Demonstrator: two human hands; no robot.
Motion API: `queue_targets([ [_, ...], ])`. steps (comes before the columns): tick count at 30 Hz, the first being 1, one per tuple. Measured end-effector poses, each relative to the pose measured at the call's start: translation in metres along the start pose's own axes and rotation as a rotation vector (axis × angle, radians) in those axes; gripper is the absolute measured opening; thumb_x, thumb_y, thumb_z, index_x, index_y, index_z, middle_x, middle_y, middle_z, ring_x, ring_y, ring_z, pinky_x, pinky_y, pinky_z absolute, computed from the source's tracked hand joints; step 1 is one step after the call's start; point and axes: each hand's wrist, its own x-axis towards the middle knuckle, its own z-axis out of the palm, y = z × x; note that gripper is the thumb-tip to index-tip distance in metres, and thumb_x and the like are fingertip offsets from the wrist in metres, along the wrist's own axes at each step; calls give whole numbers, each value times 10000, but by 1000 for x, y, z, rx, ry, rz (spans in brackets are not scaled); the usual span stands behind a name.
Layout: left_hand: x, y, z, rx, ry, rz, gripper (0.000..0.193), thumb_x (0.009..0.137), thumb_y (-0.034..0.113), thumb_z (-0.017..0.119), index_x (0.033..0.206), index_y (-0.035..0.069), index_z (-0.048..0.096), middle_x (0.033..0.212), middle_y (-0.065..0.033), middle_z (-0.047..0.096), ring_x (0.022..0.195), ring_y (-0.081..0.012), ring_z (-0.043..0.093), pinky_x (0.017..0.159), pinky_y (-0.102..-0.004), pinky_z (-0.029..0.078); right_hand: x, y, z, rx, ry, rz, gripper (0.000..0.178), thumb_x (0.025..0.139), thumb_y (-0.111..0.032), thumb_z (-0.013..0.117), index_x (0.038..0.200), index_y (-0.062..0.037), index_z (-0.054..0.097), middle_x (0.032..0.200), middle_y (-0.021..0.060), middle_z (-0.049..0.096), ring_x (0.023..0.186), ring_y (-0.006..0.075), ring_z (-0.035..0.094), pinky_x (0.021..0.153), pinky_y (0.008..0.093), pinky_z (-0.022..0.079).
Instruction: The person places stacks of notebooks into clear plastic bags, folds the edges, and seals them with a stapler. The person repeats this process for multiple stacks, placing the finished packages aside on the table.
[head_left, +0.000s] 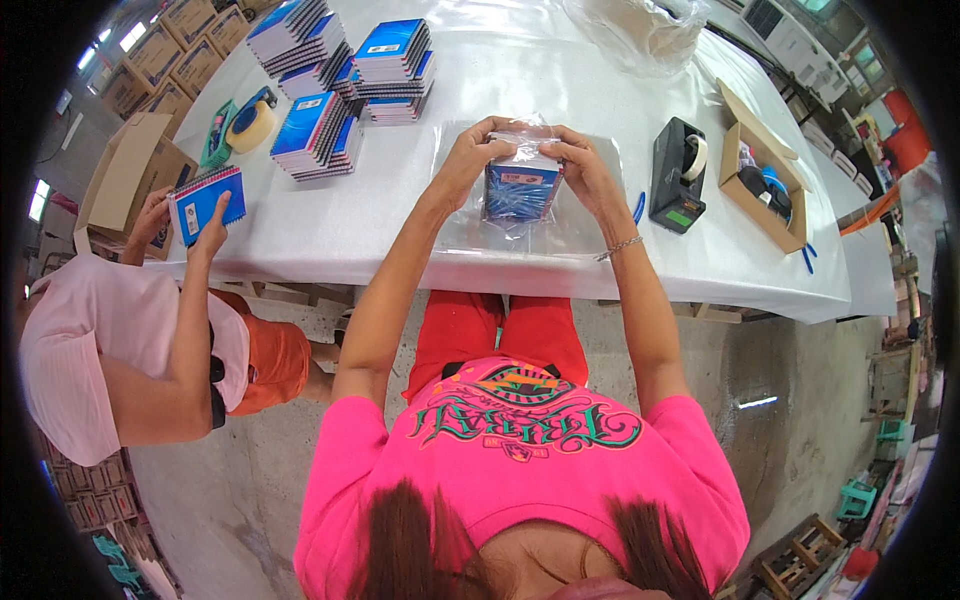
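Observation:
A bundle of small blue-covered notebooks (522,192), wrapped in clear plastic film, stands in front of me near the table's front edge. Its far end is pinched by my left hand (474,158) at the left corner and by my right hand (586,170) at the right corner. Both thumbs lie on top, with the fingers curled round the far side. Loose film bunches between the two hands, and part of the bundle's far end is hidden under them. Beneath it lie flat clear plastic sheets (590,232).
Stacks of spiral notebooks (305,128) stand on the white table (520,85) at back left. Nearby are a tape roll (250,128) and a green basket (217,135). A black tape dispenser (677,180) and open cardboard box (765,185) stand right. At left a co-worker (150,330) holds notebooks.

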Motion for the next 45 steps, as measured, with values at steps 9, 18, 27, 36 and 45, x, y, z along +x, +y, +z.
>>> queue_targets([
  [9,-3,-9,3,-19,26,110,191,841,118,606,1023,86,654,918,-55,640,871,-133,595,778,-270,476,-14,-9,0,-353,-64,-126,374,844,-248,717,1152,-41,666,1193,56,588,1104,172,540,948,318,427],
  [18,-8,18,10,729,127,651,216,782,60,635,996,69,669,1009,-95,648,980,-258,628,880,-368,483,-27,-19,14,-574,-43,-153,521,797,-245,780,1246,-38,615,1221,68,543,1148,216,531,963,325,443],
  [27,-15,26,17,603,153,645,116,737,1,628,834,44,675,906,-109,661,886,-283,635,794,-366,485,-30,-15,16,-468,-34,-150,478,824,-159,747,1255,-13,602,1227,68,529,1164,198,512,969,318,432],
  [36,-10,10,11,524,161,499,156,760,89,623,899,55,685,1023,-82,610,987,-226,600,911,-330,460,-31,-12,20,-407,16,-170,404,796,-128,725,1181,-21,666,1190,72,540,1137,189,516,949,311,412],
  [45,-1,7,-6,462,41,427,114,764,81,678,874,52,691,1021,-68,617,1019,-180,590,935,-304,435,-24,10,23,-343,175,-245,302,762,-145,697,1052,-67,729,1223,104,550,1189,222,489,1012,345,356],
])
